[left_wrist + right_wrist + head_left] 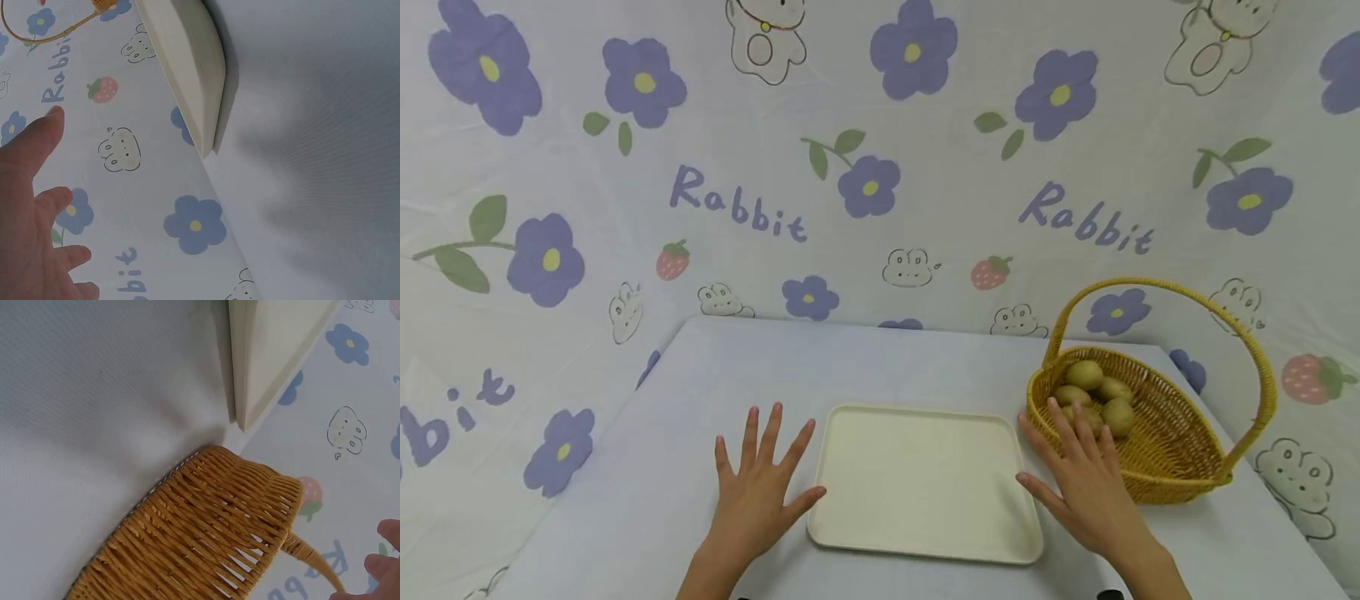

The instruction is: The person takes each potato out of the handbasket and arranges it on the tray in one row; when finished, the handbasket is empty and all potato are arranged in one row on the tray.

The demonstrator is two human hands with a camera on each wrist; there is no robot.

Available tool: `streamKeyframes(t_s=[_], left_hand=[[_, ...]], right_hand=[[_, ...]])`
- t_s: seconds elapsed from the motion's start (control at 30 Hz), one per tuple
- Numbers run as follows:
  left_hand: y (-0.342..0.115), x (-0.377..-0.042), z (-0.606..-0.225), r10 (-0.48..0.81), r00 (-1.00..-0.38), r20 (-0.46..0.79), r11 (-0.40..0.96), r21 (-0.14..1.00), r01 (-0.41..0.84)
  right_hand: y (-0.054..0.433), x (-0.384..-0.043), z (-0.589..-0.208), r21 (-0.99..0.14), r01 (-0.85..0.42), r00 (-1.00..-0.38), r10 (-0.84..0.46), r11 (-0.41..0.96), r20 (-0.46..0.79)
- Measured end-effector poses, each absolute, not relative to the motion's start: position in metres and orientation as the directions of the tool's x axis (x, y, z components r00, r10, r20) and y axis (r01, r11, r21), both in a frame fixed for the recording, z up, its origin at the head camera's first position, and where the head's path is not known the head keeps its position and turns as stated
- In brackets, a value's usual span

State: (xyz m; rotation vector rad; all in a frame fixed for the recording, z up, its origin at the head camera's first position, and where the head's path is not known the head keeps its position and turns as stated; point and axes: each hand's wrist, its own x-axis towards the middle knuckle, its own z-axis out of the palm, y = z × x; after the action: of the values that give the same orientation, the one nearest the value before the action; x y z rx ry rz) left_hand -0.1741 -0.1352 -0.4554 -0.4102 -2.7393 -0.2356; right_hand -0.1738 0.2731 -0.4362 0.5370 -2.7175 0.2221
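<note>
Nearest the camera are a person's two bare hands, the left hand [754, 497] toward 7 o'clock in the head view and the right hand [1093, 498] toward 5 o'clock. Both have their fingers [771, 433] straight and spread wide, thumbs pointing inward, with nothing in their hold. Between them a rectangular cream tray [925, 483] with a low raised rim lies flat on the pale worktop [925, 367]. With the tray as the dial's centre, the left hand is at 9 o'clock and the right hand at 3 o'clock. A yellow wicker basket [1172, 433] stands at 2 o'clock, its tall handle [1262, 367] arching above it. Several potatoes [1084, 375] sit clustered on the basket's 10 o'clock side, some partly hidden behind the right fingertips. In the right wrist view the basket fills 6 o'clock, the tray's corner shows toward 1 o'clock, and fingertips enter at 4 o'clock. The left wrist view has the hand at 8 o'clock, apart from the tray at 12 o'clock. Beyond the worktop, at 12 o'clock, hangs a white cloth [925, 237] printed with purple flowers, strawberries, cartoon rabbits and the word "Rabbit".
</note>
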Motion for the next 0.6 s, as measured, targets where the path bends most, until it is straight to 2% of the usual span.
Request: streamKeyframes(t_s=[0.37, 0.47, 0.6], left_hand=[[-0.130, -0.179, -0.454, 0.237, -0.889, 0.392, 0.936, 0.153, 0.317], [-0.130, -0.179, -0.455, 0.222, -0.887, 0.406, 0.903, 0.258, 0.344], [-0.130, -0.181, -0.462, 0.197, -0.911, 0.363, 0.740, 0.554, 0.381]], right_hand=[[0.275, -0.178, -0.434, -0.139, -0.426, -0.852, -0.344, 0.894, 0.396], [0.275, -0.181, -0.430, -0.185, -0.457, -0.834, -0.346, 0.870, 0.430], [0.276, -0.186, -0.421, -0.248, -0.498, -0.803, -0.334, 0.831, 0.493]])
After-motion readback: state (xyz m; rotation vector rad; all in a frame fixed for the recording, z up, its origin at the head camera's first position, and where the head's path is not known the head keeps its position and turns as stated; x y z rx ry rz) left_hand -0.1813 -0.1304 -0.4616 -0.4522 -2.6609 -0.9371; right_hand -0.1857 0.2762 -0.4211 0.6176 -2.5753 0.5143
